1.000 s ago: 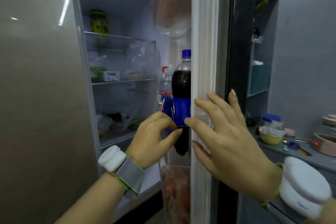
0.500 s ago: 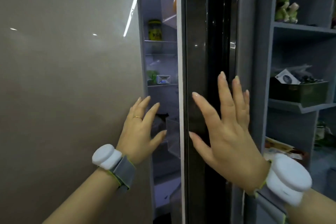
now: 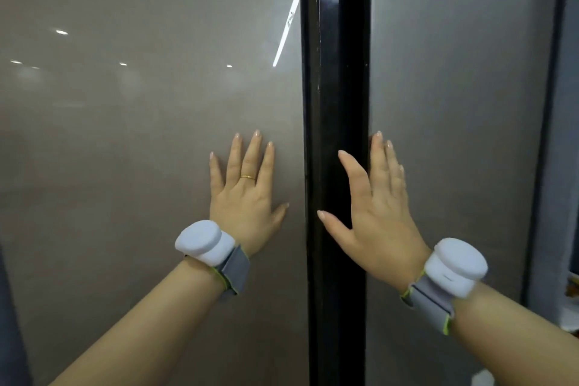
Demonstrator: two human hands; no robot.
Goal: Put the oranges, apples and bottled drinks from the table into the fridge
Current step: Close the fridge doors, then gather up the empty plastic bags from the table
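Both fridge doors fill the view and stand closed, so the oranges, apples and bottles are hidden. My left hand [image 3: 247,185] lies flat with straight fingers on the grey left fridge door [image 3: 125,135]. My right hand [image 3: 376,207] presses with straight fingers against the grey right fridge door [image 3: 454,103], its thumb and palm over the glossy black strip [image 3: 335,72] between the two doors. Neither hand holds anything.
A grey cabinet edge [image 3: 560,166] runs down the far right beside the fridge, with a sliver of shelf contents [image 3: 571,288] at its lower part. Ceiling lights reflect in the left door.
The right door swung closed over the fridge interior and the bottles. My left hand let go of the blue-labelled bottle and moved onto the left door. My right hand stayed flat on the right door.
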